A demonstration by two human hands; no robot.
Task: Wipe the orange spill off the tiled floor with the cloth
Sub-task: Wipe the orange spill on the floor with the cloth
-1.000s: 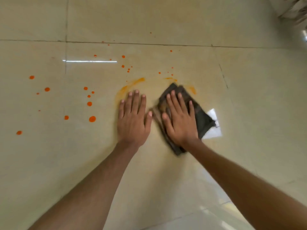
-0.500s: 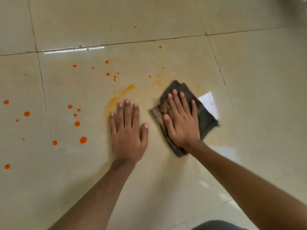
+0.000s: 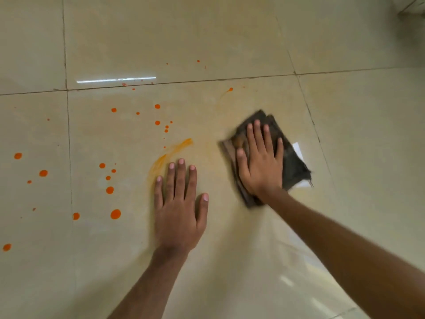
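Observation:
My right hand [image 3: 261,163] lies flat on a dark folded cloth [image 3: 291,160], pressing it to the beige tiled floor [image 3: 230,249] right of centre. My left hand [image 3: 179,208] rests flat on the bare tile, fingers spread, holding nothing. An orange smear [image 3: 170,153] curves just beyond my left fingertips. Several orange drops [image 3: 115,214] dot the tile to the left, with smaller ones [image 3: 157,106] farther out. A faint yellowish film [image 3: 211,143] lies between the smear and the cloth.
Dark grout lines [image 3: 184,82] cross the floor beyond the spill and run down the left and right sides. A bright white light reflection [image 3: 299,150] shows beside the cloth, another streak [image 3: 116,79] lies near the far grout line.
The right hand has slid the cloth to the right, away from the left hand. The orange mark beyond the cloth is thinned to a faint streak. The view has shifted.

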